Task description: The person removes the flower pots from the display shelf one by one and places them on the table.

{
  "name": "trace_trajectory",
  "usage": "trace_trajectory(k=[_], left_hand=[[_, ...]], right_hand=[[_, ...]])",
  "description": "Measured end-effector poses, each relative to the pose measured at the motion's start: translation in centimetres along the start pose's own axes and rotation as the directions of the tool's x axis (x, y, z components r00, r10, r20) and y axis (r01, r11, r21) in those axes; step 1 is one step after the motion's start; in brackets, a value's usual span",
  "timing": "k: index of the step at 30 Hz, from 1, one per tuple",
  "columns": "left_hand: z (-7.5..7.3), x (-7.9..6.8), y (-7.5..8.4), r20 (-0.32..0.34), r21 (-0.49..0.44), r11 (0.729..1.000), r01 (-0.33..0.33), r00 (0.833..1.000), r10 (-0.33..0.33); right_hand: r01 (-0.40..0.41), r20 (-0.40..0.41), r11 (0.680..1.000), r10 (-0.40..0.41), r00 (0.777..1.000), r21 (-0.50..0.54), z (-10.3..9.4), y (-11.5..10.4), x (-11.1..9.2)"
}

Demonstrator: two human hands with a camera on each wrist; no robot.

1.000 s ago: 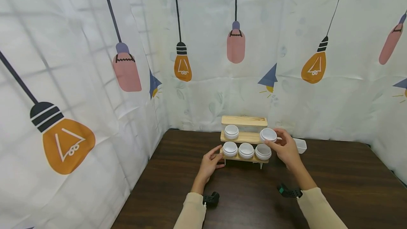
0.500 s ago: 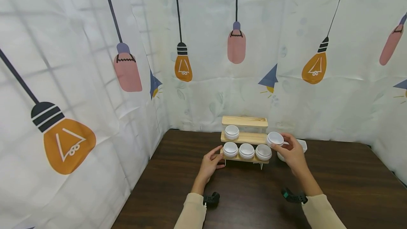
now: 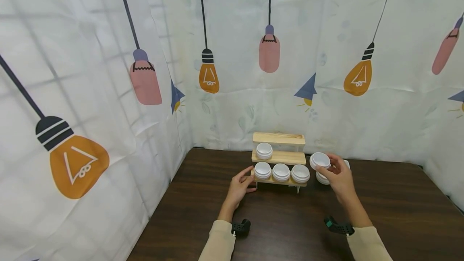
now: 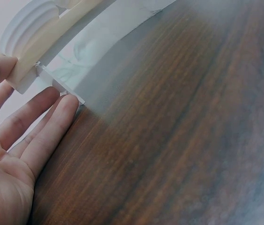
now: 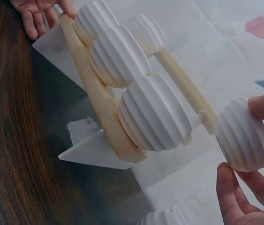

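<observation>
Curtain (image 3: 232, 112): pale cloth beyond both my hands, with hanging lamps (image 3: 269, 51) printed on it.
Desk (image 3: 282, 220): dark wood grain, spread out beneath my hands.
Tiered rack (image 3: 290, 157): wooden boards on translucent legs, between my two hands.
Left hand (image 3: 238, 186): thumb and fingers hold the rack at the end of its lowest board.
Right hand (image 3: 340, 175): grasping a white ribbed cup (image 3: 320, 159) – thumb on one side, fingers on the other.
Held cup: mouth up in my right hand, above the desk, apart from the rack.
Front cups (image 3: 280, 172): three in a row, running from my left hand toward my right.
Middle-board cup (image 3: 264, 150): beyond my left hand.
Loose cup (image 3: 322, 178): below my right hand's fingers.
White piece (image 3: 347, 164): behind my right hand, mostly hidden.
</observation>
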State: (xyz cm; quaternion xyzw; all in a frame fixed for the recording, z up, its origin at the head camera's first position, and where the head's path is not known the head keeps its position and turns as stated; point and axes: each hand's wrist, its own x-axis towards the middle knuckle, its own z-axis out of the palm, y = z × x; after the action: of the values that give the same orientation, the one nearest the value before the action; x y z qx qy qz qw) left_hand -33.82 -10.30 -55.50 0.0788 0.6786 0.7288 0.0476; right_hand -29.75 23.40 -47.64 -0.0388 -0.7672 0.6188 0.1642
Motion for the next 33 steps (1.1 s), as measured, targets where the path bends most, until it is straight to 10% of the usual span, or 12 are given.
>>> trace_trajectory(k=[21,33], left_hand=[[-0.1,-0.1,0.2,-0.01,-0.006,1.0,0.003,1.0,-0.003],[-0.1,0.2,-0.1,-0.006,-0.005,1.0,0.001,1.0,-0.001]], right_hand=[[-0.043,-0.034,0.994,0.047,0.998,0.102,0.1,1.2,0.7],[-0.013,-0.063,0.999,0.011,0.998,-0.035,-0.4,2.2,0.7]])
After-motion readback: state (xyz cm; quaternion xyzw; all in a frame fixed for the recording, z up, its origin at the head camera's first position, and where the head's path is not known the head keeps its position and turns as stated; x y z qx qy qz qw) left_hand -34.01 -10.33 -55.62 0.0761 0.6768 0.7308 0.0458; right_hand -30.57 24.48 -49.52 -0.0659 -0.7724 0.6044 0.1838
